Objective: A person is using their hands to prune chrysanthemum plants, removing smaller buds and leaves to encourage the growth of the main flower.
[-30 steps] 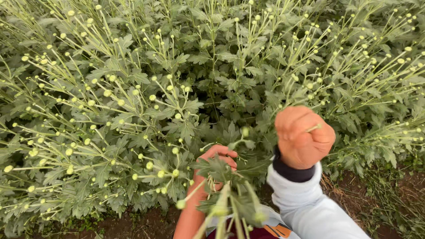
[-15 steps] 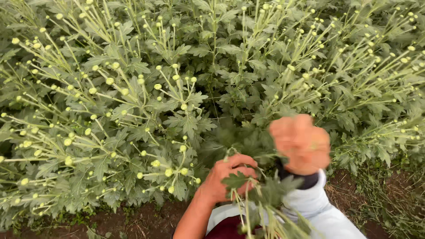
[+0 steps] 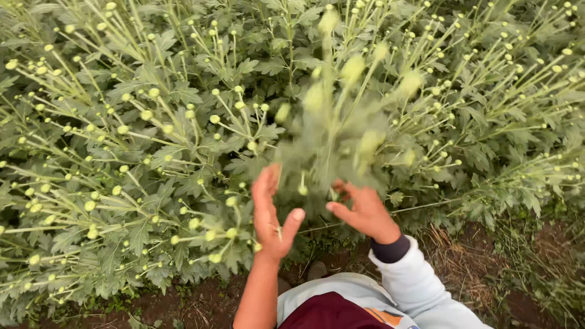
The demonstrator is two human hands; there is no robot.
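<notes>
Budded stems (image 3: 332,122) blur between both open hands.

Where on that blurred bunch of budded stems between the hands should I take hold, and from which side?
Probably low on the stems: the bunch of budded stems stands upright and fans out into leaves and buds above, narrowing toward its base. Come from below and both sides, where the open left hand and right hand flank it. The motion blur hides the exact stem base.

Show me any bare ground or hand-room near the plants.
Bare soil strip below the plants, left of the left hand; dry-straw patch beside the right hand. A blurred stem bunch fills the gap above the hands; the bed is packed.
</notes>
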